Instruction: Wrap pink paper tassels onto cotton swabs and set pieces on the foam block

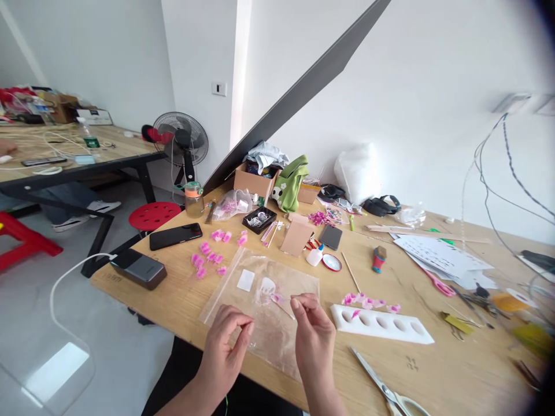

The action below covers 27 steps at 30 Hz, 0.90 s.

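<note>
My left hand (225,341) hovers over the near edge of a clear plastic sheet (264,306) on the wooden table (455,375), thumb and forefinger pinched together; whatever they hold is too small to see. My right hand (313,332) is beside it, fingertips pinched on a thin stick (284,309) with a small pink petal piece (276,298) at its far end. Small white pieces lie on the plastic. Several pink petals (208,257) are scattered to the left, and more pink petals (368,302) lie along a white mould tray (381,325) with oval hollows on the right.
Scissors (381,387) lie near the front edge on the right. A black phone (176,236) and a power bank (139,267) with a white cable sit at left. Glue bottle (314,256), cardboard boxes, papers (442,254), pink scissors (440,285) and clutter fill the far side. A fan (180,138) and red stool (154,215) stand beyond.
</note>
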Each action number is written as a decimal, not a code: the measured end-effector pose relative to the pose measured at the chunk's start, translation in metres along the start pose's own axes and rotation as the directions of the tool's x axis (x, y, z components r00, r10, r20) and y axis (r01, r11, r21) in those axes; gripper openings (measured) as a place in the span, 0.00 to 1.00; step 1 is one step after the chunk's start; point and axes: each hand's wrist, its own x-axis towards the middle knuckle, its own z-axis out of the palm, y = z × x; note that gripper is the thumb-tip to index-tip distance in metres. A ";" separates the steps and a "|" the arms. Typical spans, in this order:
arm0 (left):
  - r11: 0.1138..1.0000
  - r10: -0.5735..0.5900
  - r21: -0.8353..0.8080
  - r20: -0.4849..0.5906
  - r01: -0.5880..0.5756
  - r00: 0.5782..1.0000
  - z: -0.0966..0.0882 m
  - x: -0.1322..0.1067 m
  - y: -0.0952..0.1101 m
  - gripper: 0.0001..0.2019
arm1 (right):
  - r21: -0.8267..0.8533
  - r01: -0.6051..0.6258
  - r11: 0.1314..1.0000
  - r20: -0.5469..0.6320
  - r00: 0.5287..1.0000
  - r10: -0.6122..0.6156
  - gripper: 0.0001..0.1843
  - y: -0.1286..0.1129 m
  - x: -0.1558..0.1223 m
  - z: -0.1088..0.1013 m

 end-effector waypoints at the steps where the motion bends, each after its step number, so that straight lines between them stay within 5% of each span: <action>1: 0.987 -0.105 -0.116 0.049 0.110 0.993 0.002 0.001 0.008 0.11 | -0.149 0.145 0.978 0.013 0.989 -0.145 0.03 -0.001 -0.005 -0.003; 5: 0.756 -0.405 -0.426 0.291 0.496 0.867 0.011 0.009 0.032 0.16 | -0.495 0.606 0.623 0.202 0.778 -0.595 0.13 -0.009 -0.022 -0.016; 7: 0.609 -0.467 -0.528 0.364 0.591 0.806 0.016 0.011 0.038 0.16 | -0.518 0.707 0.482 0.302 0.678 -0.670 0.15 -0.013 -0.027 -0.022; 10: 0.424 -0.513 -0.620 0.436 0.660 0.739 0.024 0.009 0.040 0.15 | -0.493 0.781 0.383 0.407 0.596 -0.692 0.15 -0.015 -0.031 -0.032; 13: 0.312 -0.536 -0.649 0.483 0.694 0.692 0.029 0.005 0.038 0.14 | -0.448 0.820 0.356 0.467 0.554 -0.689 0.16 -0.016 -0.033 -0.042; 18: 0.267 -0.559 -0.634 0.511 0.725 0.653 0.032 0.000 0.037 0.14 | -0.378 0.861 0.342 0.532 0.504 -0.681 0.15 -0.020 -0.035 -0.049; 22: 0.231 -0.559 -0.631 0.537 0.740 0.632 0.030 -0.002 0.036 0.13 | -0.333 0.872 0.359 0.542 0.488 -0.684 0.15 -0.025 -0.038 -0.049; 27: 0.112 -0.587 -0.619 0.590 0.778 0.554 0.028 -0.005 0.038 0.12 | -0.304 0.881 0.361 0.538 0.472 -0.699 0.14 -0.025 -0.042 -0.050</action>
